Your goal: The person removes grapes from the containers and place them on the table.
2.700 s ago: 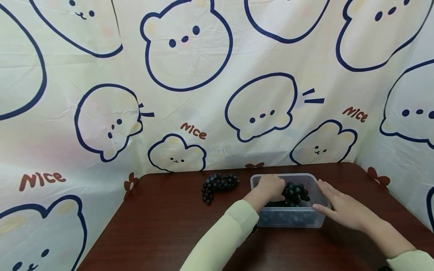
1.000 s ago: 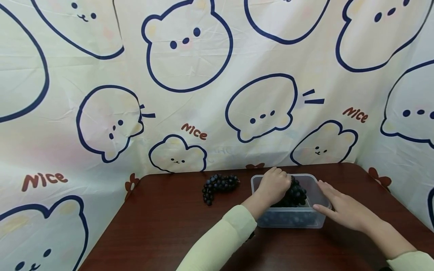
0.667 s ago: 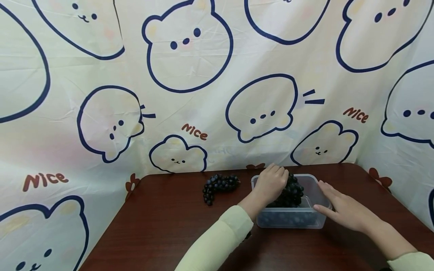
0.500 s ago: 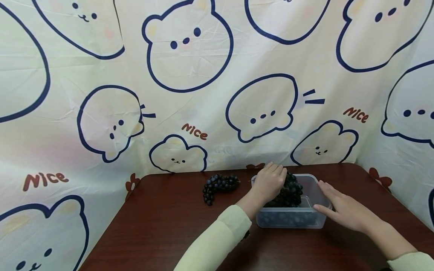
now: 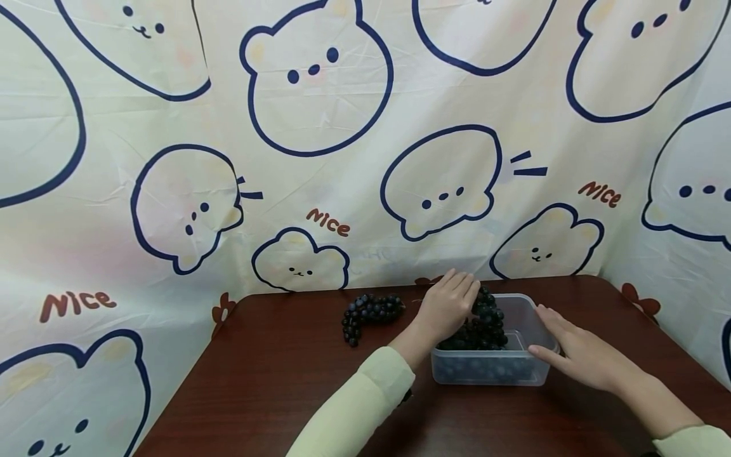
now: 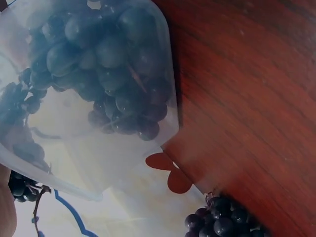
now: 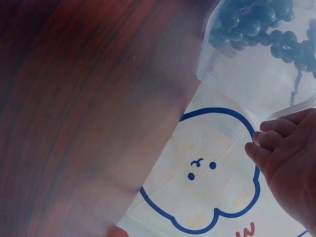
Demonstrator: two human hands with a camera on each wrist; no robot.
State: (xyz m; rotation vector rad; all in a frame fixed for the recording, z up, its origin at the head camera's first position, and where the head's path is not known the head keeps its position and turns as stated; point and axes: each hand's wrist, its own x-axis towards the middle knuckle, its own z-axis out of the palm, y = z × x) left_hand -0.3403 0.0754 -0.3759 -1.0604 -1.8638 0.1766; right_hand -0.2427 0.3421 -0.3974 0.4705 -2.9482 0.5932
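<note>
My left hand holds a bunch of dark grapes near the top, above the left part of a clear plastic box. The bunch hangs down into the box, and a thin stem pokes out left of the hand. The left wrist view shows this stem beside a finger, with grapes seen through the box wall. Straight fingers and thumb of my right hand rest on the box's right rim. In the right wrist view that hand lies along the box's outside.
A second bunch of dark grapes lies on the brown wooden table, left of the box. Behind the table's far edge hangs a pale curtain with cartoon outlines.
From down inside the box, my left hand has risen and moved left, pulling the grape bunch up and leftward. The right hand stays at the rim.
</note>
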